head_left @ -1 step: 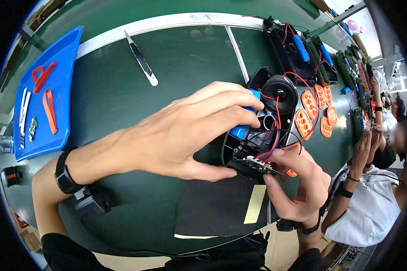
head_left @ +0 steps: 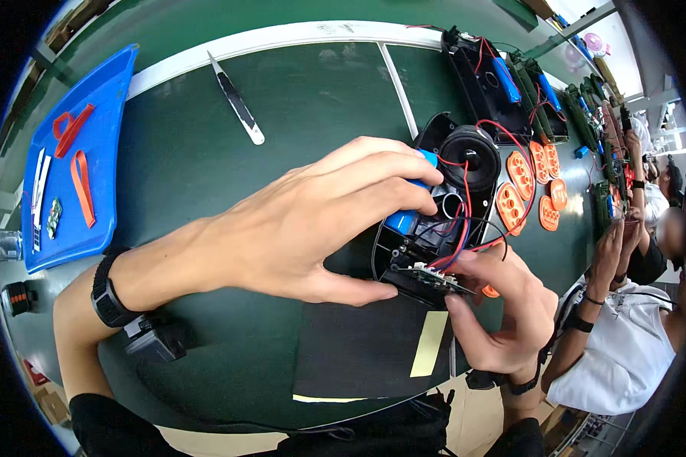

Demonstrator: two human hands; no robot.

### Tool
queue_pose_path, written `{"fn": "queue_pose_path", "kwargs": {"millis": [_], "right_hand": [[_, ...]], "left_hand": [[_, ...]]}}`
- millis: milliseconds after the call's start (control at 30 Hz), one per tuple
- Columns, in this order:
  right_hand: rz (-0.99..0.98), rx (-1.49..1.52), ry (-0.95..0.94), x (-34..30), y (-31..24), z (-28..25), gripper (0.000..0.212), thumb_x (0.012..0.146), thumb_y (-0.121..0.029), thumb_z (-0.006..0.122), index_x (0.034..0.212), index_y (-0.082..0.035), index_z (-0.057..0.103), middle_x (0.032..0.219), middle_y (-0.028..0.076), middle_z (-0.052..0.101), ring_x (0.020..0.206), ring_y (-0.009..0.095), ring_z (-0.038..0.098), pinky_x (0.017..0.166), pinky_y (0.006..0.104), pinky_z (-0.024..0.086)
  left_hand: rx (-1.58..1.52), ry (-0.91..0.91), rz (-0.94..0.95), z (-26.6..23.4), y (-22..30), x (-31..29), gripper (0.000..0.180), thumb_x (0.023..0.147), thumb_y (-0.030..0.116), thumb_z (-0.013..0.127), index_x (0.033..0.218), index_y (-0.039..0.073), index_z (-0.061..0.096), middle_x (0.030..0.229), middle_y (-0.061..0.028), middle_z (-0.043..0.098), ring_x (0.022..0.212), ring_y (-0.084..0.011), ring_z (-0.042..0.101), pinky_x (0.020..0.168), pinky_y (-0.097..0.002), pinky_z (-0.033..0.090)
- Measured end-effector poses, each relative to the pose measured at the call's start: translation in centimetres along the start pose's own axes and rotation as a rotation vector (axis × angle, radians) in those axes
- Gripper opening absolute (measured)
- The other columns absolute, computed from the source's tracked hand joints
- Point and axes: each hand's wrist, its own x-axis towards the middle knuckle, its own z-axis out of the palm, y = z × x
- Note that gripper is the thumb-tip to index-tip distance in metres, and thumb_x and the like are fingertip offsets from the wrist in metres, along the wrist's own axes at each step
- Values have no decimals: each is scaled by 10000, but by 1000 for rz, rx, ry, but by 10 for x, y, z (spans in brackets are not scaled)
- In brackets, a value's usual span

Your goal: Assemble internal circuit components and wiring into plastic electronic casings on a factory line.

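Observation:
An opened black speaker housing (head_left: 392, 251) lies in front of me, with a round black speaker cone (head_left: 471, 158), a blue battery (head_left: 402, 222) and red, black and blue wires showing inside. Across its left side my left hand (head_left: 320, 221) is spread, fingertips on the battery side and thumb at the near edge, gripping the housing. At the near right end my right hand (head_left: 503, 305) pinches a small circuit board (head_left: 431, 276) between thumb and forefinger. The board stands tilted at the housing's edge, wires running to it. My right hand's other fingers curl underneath, partly hidden.
A blue tray (head_left: 99, 236) with orange straps stands left. Tweezers (head_left: 236, 103) lie at the back. Orange button pads (head_left: 511, 207) and more opened housings (head_left: 484, 84) are on the right. A black mat (head_left: 351, 350) lies nearest me. A co-worker (head_left: 625, 343) sits at right.

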Motion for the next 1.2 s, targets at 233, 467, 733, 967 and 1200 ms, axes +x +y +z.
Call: {"fn": "queue_pose_path", "kwargs": {"millis": [233, 467, 733, 967, 1200], "right_hand": [[-34, 54, -81, 6, 10, -6, 501, 659, 164, 671, 1155, 96, 669, 798, 168, 659, 623, 232, 588, 579, 308, 464], [210, 51, -221, 19, -9, -22, 358, 830, 62, 622, 1179, 142, 636, 935, 195, 702, 828, 201, 682, 727, 261, 517], [334, 118, -149, 12, -17, -14, 382, 899, 32, 615, 1257, 158, 578, 974, 156, 671, 871, 165, 628, 776, 254, 491], [351, 99, -118, 11, -18, -10, 373, 910, -5, 625, 1252, 142, 596, 987, 133, 659, 920, 165, 618, 821, 262, 489], [314, 75, -139, 13, -20, -14, 366, 895, 12, 635, 1236, 141, 602, 1030, 140, 653, 936, 158, 617, 815, 246, 489]], "left_hand": [[-1, 8, 10, 1, -2, -2, 725, 664, 202, 875, 1288, 23, 552, 1410, -188, 509, 1298, -391, 492, 1086, -481, 396], [44, 21, 91, -3, -8, 1, 774, 666, 219, 884, 1326, 19, 535, 1408, -186, 527, 1309, -365, 496, 1098, -460, 390], [-53, 149, 93, 6, -11, -5, 673, 714, 243, 866, 1260, 17, 544, 1151, -158, 608, 1060, -320, 608, 911, -394, 515], [-36, 96, 39, 6, -12, -5, 754, 690, 209, 890, 1328, 46, 524, 1276, -140, 578, 1191, -300, 576, 974, -428, 516], [131, 127, 208, 5, -17, 1, 704, 696, 229, 868, 1276, 23, 525, 1230, -176, 571, 1187, -351, 549, 1032, -412, 446]]}}
